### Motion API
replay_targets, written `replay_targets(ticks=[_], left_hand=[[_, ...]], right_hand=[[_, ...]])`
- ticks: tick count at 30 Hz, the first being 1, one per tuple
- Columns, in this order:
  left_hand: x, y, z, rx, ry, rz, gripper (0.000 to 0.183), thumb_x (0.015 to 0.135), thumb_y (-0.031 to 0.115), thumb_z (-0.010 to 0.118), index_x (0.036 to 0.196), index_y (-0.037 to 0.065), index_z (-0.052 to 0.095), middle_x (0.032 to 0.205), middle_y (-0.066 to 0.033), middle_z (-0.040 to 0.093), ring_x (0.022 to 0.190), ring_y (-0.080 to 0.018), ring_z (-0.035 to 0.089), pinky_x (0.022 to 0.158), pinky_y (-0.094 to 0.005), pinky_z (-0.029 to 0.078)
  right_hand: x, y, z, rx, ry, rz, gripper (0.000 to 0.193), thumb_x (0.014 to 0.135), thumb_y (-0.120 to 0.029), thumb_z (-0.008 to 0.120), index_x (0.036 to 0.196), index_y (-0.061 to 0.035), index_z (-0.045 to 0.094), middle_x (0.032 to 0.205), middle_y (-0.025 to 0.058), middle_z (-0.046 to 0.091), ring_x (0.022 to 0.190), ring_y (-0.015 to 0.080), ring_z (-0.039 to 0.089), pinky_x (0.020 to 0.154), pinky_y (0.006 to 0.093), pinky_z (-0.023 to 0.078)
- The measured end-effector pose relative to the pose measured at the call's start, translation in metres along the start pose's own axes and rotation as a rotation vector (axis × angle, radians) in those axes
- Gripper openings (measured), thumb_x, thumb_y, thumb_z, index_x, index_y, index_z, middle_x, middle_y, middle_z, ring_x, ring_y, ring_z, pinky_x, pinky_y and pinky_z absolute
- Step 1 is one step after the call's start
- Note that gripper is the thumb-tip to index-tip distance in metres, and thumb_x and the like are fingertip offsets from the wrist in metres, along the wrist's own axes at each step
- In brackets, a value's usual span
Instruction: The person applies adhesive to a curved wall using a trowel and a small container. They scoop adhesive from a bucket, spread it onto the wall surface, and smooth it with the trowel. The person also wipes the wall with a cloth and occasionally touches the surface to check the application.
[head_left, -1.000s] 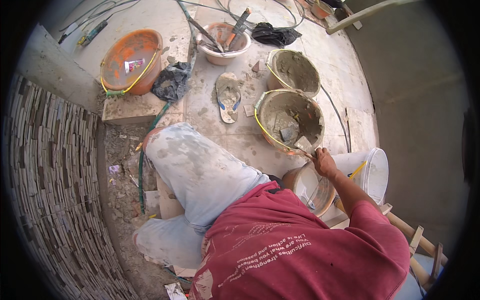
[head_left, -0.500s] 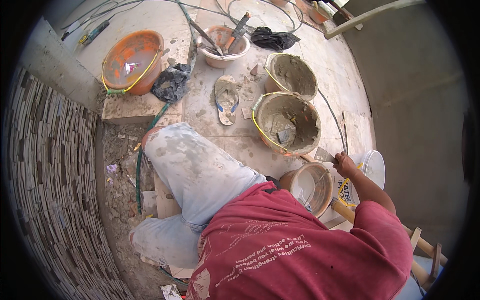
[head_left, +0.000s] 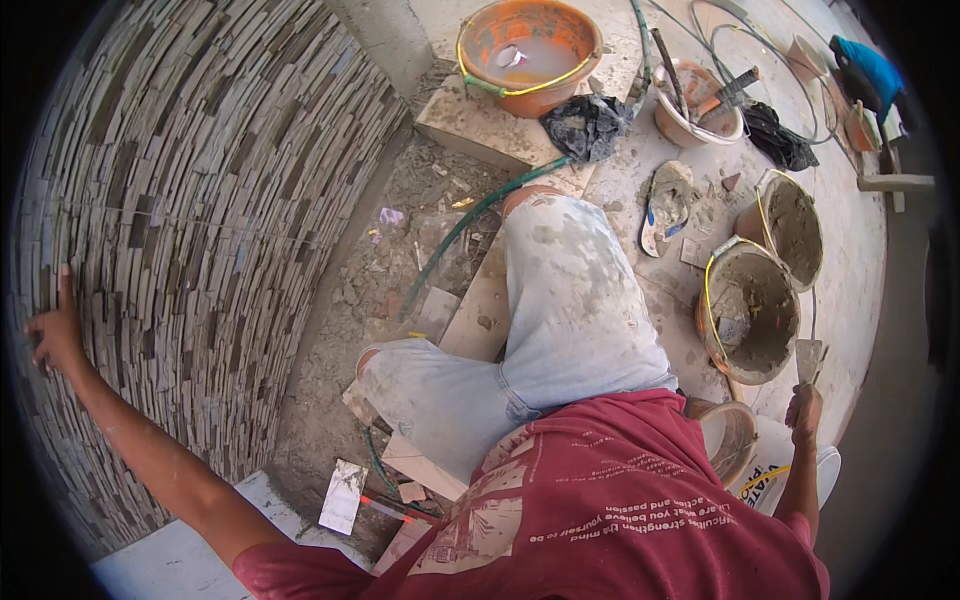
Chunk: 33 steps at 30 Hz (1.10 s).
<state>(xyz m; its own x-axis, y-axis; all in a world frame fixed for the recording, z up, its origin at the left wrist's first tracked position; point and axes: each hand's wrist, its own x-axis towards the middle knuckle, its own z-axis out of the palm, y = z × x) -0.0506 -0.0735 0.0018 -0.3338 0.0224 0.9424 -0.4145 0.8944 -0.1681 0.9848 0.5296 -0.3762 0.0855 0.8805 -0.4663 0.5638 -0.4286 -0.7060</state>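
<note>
Red shirt (head_left: 600, 470) and white bucket (head_left: 775, 447) bear printed lettering (head_left: 650, 522).

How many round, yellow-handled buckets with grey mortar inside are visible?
2. The nearer mortar-smeared round bucket is left of the flat metal trowel in the right hand; the farther bucket stands partly behind the nearer. Others may be hidden.

Wall (head_left: 200, 220) of thin stone strips, matt, rough and ridged. Scraper (head_left: 809, 358) with dull, smeared metal-looking blade. Mortar (head_left: 772, 305) grainy, matt, caked over inside of plastic pail (head_left: 713, 325). Orange plastic basin (head_left: 586, 75) scuffed, filmed grey. Black bag (head_left: 586, 126) of crinkled thin plastic, dusted. Floor tiles (head_left: 855, 225) smooth, pale, spattered. Rubble strip (head_left: 335, 300) coarse, gritty. Denim trousers (head_left: 575, 280) faded, mud-stained. Red shirt (head_left: 610, 500) of soft matt cloth, printed. Green hose (head_left: 465, 233) smooth, rubbery-looking.
</note>
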Motion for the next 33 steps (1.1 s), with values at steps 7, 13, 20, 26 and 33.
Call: replay_targets(ticks=[7,13,20,26,33], left_hand=[[-0.053,0.029,-0.105,-0.467,0.137,0.04,0.124,0.074,0.091,0.035,0.15,-0.005,0.016,0.148,-0.0457,0.005,0.141,-0.0576,0.005,0.111,-0.0644,0.012],[-0.045,0.048,-0.092,-0.555,0.188,-0.056,0.117,0.082,0.086,0.025,0.152,-0.005,0.009,0.15,-0.0435,-0.002,0.142,-0.056,-0.002,0.113,-0.0628,0.004],[-0.056,0.052,-0.076,-0.466,0.298,-0.043,0.109,0.087,0.081,0.022,0.151,-0.008,0.013,0.15,-0.0434,0.005,0.144,-0.0536,0.002,0.114,-0.0614,0.003],[-0.052,0.052,-0.079,-0.411,0.249,-0.107,0.107,0.089,0.077,0.026,0.149,-0.011,0.012,0.15,-0.0441,0.004,0.145,-0.0515,0.002,0.116,-0.0574,0.006],[-0.038,0.045,-0.089,-0.363,0.229,-0.142,0.095,0.095,0.063,0.032,0.149,-0.013,0.009,0.151,-0.0428,0.002,0.146,-0.048,0.0,0.118,-0.0499,0.006]], right_hand=[[-0.047,-0.268,0.292,0.266,-0.511,-0.581,0.017,0.095,-0.022,0.06,0.102,-0.0064,0.06,0.07,-0.0029,0.053,0.052,0.0039,0.049,0.046,0.0201,0.038],[-0.132,-0.363,0.578,0.292,-1.146,-0.3,0.016,0.09,-0.016,0.059,0.099,-0.0061,0.049,0.069,0.001,0.05,0.051,0.0105,0.048,0.041,0.028,0.039],[-0.143,-0.298,0.799,0.537,-0.908,0.387,0.043,0.093,-0.036,0.059,0.124,-0.0071,0.049,0.066,0.0062,0.048,0.045,0.0165,0.044,0.04,0.0335,0.036],[-0.103,-0.274,0.892,0.493,-0.68,0.214,0.049,0.095,-0.04,0.057,0.125,-0.0027,0.047,0.062,0.0059,0.047,0.043,0.0173,0.045,0.037,0.034,0.035],[-0.097,-0.278,0.935,0.617,-0.714,0.226,0.038,0.095,-0.041,0.059,0.102,-0.005,0.049,0.057,0.0022,0.046,0.041,0.0142,0.045,0.035,0.0315,0.035]])
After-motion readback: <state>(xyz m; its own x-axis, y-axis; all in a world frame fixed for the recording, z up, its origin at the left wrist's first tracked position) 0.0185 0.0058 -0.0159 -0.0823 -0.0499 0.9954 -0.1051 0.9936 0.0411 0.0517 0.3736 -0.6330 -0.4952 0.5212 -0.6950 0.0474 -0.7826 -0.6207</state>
